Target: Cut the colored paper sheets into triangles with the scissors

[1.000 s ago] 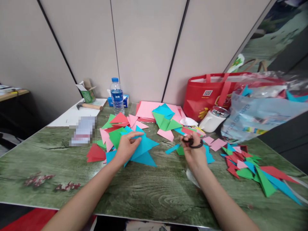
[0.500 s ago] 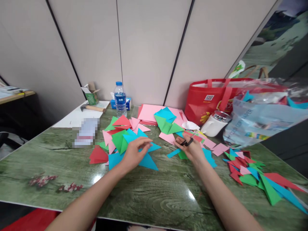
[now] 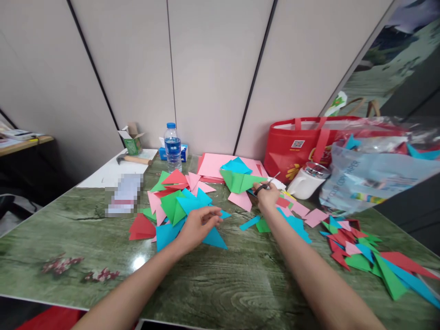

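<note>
My left hand (image 3: 202, 225) hovers over blue folded papers (image 3: 167, 234) at the left of centre, its fingers apart and loosely curled, with nothing seen in them. Black-handled scissors (image 3: 264, 187) are in my right hand (image 3: 268, 196), their blades pointing up and to the right. That hand is beside a green folded paper (image 3: 239, 181) and above a spread of pink, red and blue pieces. A green folded paper (image 3: 172, 206), red triangles (image 3: 141, 227) and pink ones lie around my left hand.
Behind are a water bottle (image 3: 173, 149), a tissue box (image 3: 184, 153) and pink sheets (image 3: 213, 166). A hammer (image 3: 134, 159) lies at the back left. On the right stand a red bag (image 3: 283, 149), a white mug (image 3: 305, 183), a plastic bag (image 3: 371, 178) and colourful paper pieces (image 3: 359, 250).
My right hand has moved forward and slightly left with the scissors, towards the green paper. My left hand has stayed nearly in place. The view has shifted slightly.
</note>
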Tool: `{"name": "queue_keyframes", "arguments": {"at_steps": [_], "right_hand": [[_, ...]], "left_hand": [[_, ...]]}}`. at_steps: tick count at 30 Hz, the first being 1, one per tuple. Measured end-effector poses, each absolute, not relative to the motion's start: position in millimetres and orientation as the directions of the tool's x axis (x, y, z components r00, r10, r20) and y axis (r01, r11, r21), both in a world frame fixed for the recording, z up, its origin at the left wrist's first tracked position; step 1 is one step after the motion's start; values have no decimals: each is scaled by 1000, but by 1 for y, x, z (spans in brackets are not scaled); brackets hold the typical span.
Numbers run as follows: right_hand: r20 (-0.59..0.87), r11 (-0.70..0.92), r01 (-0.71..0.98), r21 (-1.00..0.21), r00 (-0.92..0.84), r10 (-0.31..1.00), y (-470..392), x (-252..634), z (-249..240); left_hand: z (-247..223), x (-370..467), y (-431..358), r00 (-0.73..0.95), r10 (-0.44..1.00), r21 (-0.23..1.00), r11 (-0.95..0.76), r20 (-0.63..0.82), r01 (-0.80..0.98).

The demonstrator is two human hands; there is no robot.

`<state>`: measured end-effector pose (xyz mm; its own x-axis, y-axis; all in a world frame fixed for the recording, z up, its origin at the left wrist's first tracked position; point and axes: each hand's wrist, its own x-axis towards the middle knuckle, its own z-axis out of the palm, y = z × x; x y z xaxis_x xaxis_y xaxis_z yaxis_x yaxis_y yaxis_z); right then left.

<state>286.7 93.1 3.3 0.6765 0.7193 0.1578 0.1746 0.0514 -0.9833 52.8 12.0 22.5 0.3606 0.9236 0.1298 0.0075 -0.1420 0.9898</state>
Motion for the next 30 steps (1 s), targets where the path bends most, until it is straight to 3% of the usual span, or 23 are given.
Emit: {"name": "queue_keyframes", "arguments": {"at_steps": [3, 7, 10, 13, 16, 20, 23, 26, 30], "right_hand": [[117, 166, -27, -986, 600, 792, 72, 282, 15], [84, 195, -217, -957, 435, 896, 35, 277, 21], [76, 196, -284, -939, 384, 920, 16, 270, 18], [79, 203, -311, -929, 369, 926, 9, 262, 15], [107, 220, -299, -928, 352, 930, 6, 257, 13], [130, 187, -199, -962, 269, 954, 1, 251, 9], [79, 77, -97, -992, -17, 997, -7, 243, 9], [23, 14, -31, -999, -343, 939, -17, 231, 12], [-80, -75, 30, -997, -431, 899, -29, 215, 21]], "left_hand": [[25, 54, 11, 323, 946, 998, -5, 24, -61], [29, 55, 10, 360, 929, 974, 152, -83, -167], [30, 57, 7, 428, 902, 962, 162, -55, -218], [29, 58, 7, 433, 900, 979, 132, -53, -154], [26, 57, 11, 281, 955, 985, 131, -95, -115], [27, 54, 17, 146, 987, 967, 104, -71, -231], [32, 53, 19, 65, 997, 940, 55, -35, -337], [38, 50, 20, -2, 1000, 911, 4, -5, -411], [46, 46, 19, -11, 1000, 923, -23, 20, -385]]}}
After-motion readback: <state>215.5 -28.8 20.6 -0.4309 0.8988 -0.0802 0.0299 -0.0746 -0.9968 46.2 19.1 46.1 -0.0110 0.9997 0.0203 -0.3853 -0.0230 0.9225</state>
